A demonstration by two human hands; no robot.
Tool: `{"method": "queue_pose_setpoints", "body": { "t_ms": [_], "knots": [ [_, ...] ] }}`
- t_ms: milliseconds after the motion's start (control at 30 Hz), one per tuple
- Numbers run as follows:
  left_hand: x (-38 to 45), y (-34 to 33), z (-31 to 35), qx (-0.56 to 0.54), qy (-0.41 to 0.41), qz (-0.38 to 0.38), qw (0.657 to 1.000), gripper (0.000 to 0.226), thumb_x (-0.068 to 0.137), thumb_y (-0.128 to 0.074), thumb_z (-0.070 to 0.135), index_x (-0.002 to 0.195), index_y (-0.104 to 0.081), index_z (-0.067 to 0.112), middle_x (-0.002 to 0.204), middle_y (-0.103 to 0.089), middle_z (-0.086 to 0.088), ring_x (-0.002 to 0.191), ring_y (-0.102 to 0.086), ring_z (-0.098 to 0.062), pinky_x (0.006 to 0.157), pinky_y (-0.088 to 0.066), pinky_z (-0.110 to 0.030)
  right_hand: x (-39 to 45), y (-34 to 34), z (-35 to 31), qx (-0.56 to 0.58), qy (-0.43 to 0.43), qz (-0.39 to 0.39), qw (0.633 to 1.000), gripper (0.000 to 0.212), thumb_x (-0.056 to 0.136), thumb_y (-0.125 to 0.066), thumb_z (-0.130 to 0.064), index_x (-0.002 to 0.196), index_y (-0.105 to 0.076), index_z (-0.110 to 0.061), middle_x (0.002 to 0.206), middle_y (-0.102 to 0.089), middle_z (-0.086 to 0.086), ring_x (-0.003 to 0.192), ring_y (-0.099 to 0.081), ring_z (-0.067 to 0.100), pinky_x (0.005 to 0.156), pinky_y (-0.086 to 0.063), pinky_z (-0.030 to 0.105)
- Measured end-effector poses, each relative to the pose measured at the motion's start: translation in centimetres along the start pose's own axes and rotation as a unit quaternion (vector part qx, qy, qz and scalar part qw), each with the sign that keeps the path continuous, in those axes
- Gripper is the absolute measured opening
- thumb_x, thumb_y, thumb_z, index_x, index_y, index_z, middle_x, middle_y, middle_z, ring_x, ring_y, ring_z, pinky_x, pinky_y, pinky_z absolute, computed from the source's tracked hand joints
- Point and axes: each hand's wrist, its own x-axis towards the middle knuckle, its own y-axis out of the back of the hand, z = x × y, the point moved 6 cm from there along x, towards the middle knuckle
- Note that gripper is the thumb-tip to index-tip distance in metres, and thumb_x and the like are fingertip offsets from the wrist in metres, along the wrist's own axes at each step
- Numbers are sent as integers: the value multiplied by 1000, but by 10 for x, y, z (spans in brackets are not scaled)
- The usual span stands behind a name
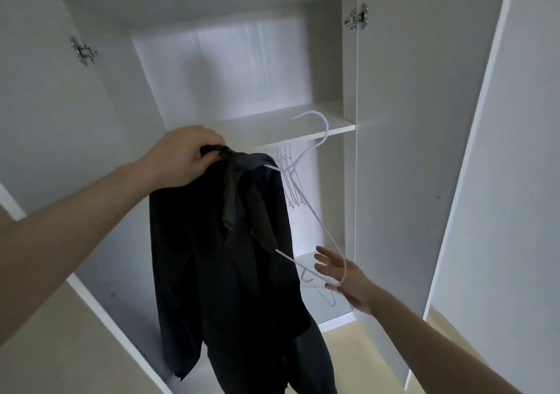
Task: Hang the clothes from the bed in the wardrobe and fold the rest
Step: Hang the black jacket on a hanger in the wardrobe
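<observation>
One dark garment on one white hanger, before the open wardrobe. Left hand grip closed on garment's top; right hand fingers spread, touching hanger's near corner. Spare hangers farther inside, count unclear.

Both forearms bare, no sleeves; hands w/o gloves.

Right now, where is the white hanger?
Head view, centre-right: the white hanger is half inside the dark jacket, its lower corner touching the right hand, before the open wardrobe.
</observation>
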Motion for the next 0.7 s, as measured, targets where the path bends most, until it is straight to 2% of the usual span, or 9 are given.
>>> {"method": "queue_pose_setpoints", "body": {
  "t_ms": [67, 200, 267, 367, 433, 533, 567, 633, 700],
  "knots": [
    [-4, 9, -4, 1, 3, 11, 1000, 9, 96, -64, 3, 98, -72, 6, 88, -69, -9, 83, -61, -31, 73, -49, -42, 2, -10, 7, -28, -21, -11, 999, 45, 97, -72, -28, 139, -59, -32, 139, -64, -8, 128, -59, 13, 116, -38, 50],
    [-10, 24, -18, -9, 21, 26, 999, 10, 96, -63, 2, 99, -72, 6, 89, -68, -7, 82, -62, -29, 76, -50, -41, 4, -52, 23, -126, -54, -95, 986, 73, 78, -85, -46, 143, -53, -32, 134, -67, -12, 126, -62, 14, 113, -45, 43],
    [-14, 31, -26, -9, 31, 31, 999, 11, 96, -63, 1, 100, -72, 6, 90, -69, -8, 84, -63, -30, 77, -51, -42, 6, -74, 21, -157, -36, -110, 981, 65, 72, -86, -47, 131, -65, -30, 126, -71, -10, 119, -67, 17, 111, -49, 43],
    [-20, 36, -37, 3, 49, 29, 998, 12, 95, -64, 1, 100, -72, 8, 90, -69, -7, 82, -62, -30, 76, -49, -40, 8, -78, 6, -168, -1, -81, 982, 35, 67, -81, -45, 99, -80, -34, 109, -75, -10, 107, -71, 17, 101, -57, 37],
    [-23, 40, -46, 12, 60, 36, 997, 13, 94, -64, 1, 100, -72, 9, 89, -68, -5, 80, -61, -29, 73, -43, -33, 7, -77, 2, -112, -20, -130, 985, 39, 74, -80, -32, 113, -76, -35, 121, -74, -9, 116, -69, 17, 100, -55, 32],
    [-27, 44, -54, 14, 72, 52, 996, 13, 94, -64, 1, 100, -72, 9, 88, -67, -5, 77, -58, -24, 70, -39, -24, 2, -85, 8, -74, -56, -207, 974, 75, 80, -86, -18, 141, -51, -42, 145, -59, -15, 132, -58, 14, 110, -49, 33],
    [-27, 45, -55, 9, 77, 58, 995, 12, 95, -64, 1, 100, -72, 8, 87, -66, -4, 76, -56, -20, 69, -39, -20, 2, -92, 9, -93, -47, -204, 973, 82, 79, -89, -23, 144, -45, -42, 145, -57, -16, 132, -58, 12, 112, -48, 33],
    [-26, 42, -56, -5, 86, 61, 994, 10, 97, -64, 4, 100, -72, 9, 87, -66, -2, 74, -55, -19, 69, -40, -15, 4, -107, 4, -124, -18, -151, 981, 83, 71, -94, -42, 140, -49, -40, 135, -63, -20, 124, -62, 6, 106, -51, 26],
    [-24, 40, -55, -24, 89, 59, 994, 11, 99, -63, 9, 99, -72, 15, 87, -68, -3, 75, -59, -21, 69, -41, -17, 11, -106, -5, -142, 38, -56, 988, 63, 68, -92, -52, 124, -66, -36, 118, -72, -21, 107, -69, 1, 89, -54, 15]
  ]
}}
